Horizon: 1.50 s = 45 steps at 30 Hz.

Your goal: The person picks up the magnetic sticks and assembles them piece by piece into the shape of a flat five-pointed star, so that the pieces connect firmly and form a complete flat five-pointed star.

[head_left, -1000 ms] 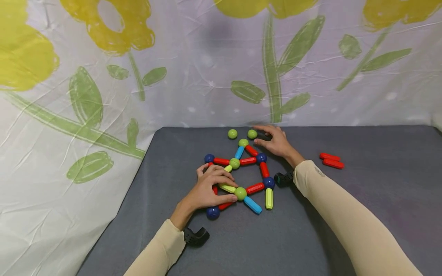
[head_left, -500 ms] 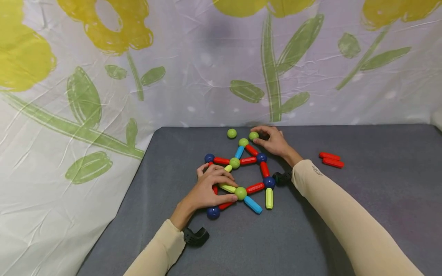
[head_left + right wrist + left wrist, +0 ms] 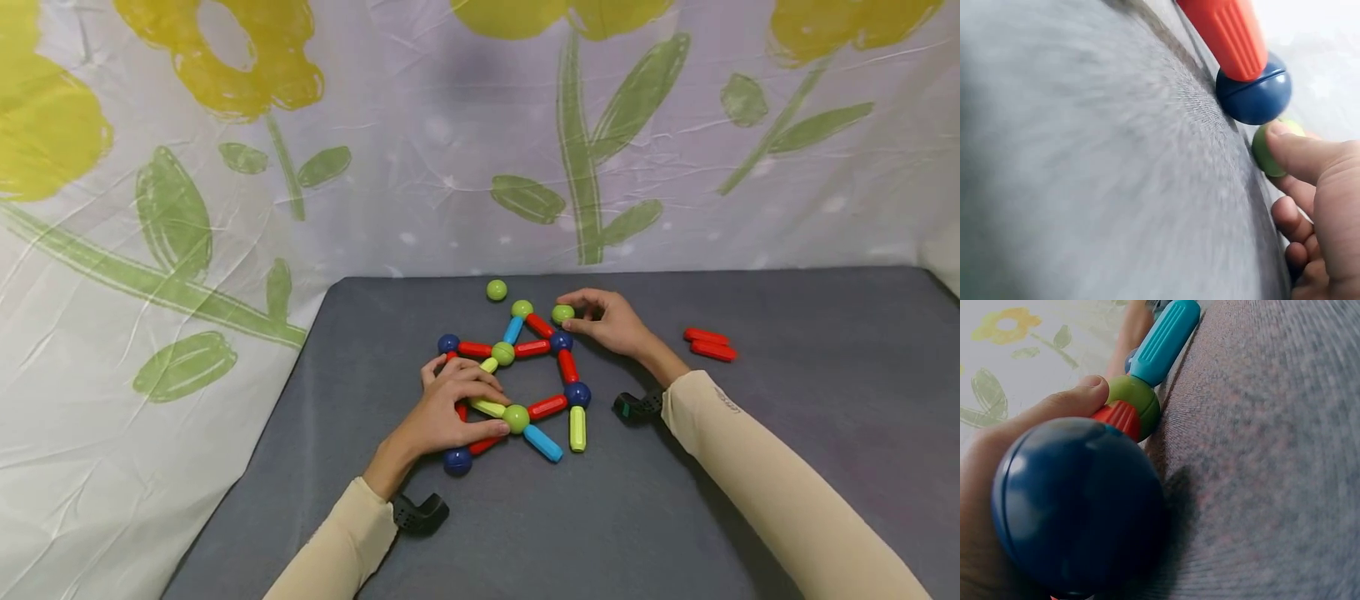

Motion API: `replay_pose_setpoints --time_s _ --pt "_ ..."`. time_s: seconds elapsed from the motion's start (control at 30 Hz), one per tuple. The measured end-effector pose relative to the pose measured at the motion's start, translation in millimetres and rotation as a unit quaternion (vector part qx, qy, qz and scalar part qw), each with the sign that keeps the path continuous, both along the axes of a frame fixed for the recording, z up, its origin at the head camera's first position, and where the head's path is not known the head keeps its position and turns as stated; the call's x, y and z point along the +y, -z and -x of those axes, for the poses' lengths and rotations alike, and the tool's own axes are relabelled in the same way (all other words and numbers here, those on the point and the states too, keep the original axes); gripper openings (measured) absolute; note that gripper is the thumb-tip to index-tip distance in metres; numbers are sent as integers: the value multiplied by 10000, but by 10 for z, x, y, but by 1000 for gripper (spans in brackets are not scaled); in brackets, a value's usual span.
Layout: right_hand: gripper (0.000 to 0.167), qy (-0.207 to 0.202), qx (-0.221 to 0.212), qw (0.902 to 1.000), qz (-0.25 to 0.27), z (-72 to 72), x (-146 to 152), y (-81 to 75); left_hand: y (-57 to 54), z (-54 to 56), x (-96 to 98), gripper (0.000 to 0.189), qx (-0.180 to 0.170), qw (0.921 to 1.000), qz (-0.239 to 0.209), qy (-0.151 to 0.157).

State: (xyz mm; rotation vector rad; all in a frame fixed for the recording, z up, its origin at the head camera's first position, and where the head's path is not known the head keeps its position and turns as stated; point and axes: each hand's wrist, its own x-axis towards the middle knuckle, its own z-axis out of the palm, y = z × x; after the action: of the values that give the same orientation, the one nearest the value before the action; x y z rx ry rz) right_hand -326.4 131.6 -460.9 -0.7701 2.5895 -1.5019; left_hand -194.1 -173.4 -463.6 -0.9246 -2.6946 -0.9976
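Observation:
My right hand (image 3: pixel 613 323) pinches a loose green ball (image 3: pixel 563 314) between thumb and fingertips, just behind the right rear blue ball (image 3: pixel 561 341). In the right wrist view the pinched ball sits close to a blue ball (image 3: pixel 1254 94) with a red rod (image 3: pixel 1230 37) on it. My left hand (image 3: pixel 457 408) lies over the left side of a magnetic rod-and-ball frame, hiding part of it. Its thumb and fingers grip the frame around the front green ball (image 3: pixel 516 418). From that ball a blue rod (image 3: pixel 543 443) sticks out. The left wrist view shows the thumb against the green ball (image 3: pixel 1147 412).
Another green ball (image 3: pixel 497 290) lies near the table's back edge. Two red rods (image 3: pixel 710 344) lie together at the right. A yellow-green rod (image 3: pixel 577 429) points forward from the frame's right blue ball (image 3: pixel 577 394). A flower-printed cloth (image 3: pixel 420 167) hangs behind the table.
My right hand has closed on the loose green ball and brought it forward and slightly right, toward the rear blue ball. My left hand keeps its hold on the frame.

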Motion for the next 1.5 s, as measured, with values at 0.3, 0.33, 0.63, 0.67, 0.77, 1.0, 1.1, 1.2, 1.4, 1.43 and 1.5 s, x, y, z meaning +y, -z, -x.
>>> replay_pose_setpoints --time_s 0.3,0.33,0.63,0.67,0.77,1.0,1.1,1.2,1.4,1.43,1.5 --pt "37 -31 147 9999 14 -332 347 57 20 -5 7 22 33 9999 -120 37" --pt "37 -14 178 9998 7 -372 381 63 20 -3 6 22 45 9999 -132 38" --pt "36 239 191 9994 -172 -798 581 69 14 -5 21 23 60 10000 -41 23" --pt "36 262 187 9993 -184 -839 590 72 14 -7 25 23 64 10000 -28 11" --pt "35 310 206 9992 -168 -949 596 85 9 -14 39 24 86 10000 -6 -39" --pt "33 464 732 9962 -94 -1162 559 88 -2 -30 91 22 286 9994 59 -189" --pt "33 565 866 9946 -101 -1235 544 89 -18 -48 133 22 490 9985 54 -245" --pt "35 707 883 9935 -149 -1280 539 95 -42 -71 187 25 720 9972 62 -185" --pt "33 699 811 9941 -189 -1297 546 92 -96 -119 282 28 926 9952 220 239" --pt "32 670 803 9943 -191 -1296 549 89 -109 -130 296 28 915 9950 275 299" --pt "31 626 798 9947 -193 -1297 556 82 -143 -156 327 29 852 9948 390 407"
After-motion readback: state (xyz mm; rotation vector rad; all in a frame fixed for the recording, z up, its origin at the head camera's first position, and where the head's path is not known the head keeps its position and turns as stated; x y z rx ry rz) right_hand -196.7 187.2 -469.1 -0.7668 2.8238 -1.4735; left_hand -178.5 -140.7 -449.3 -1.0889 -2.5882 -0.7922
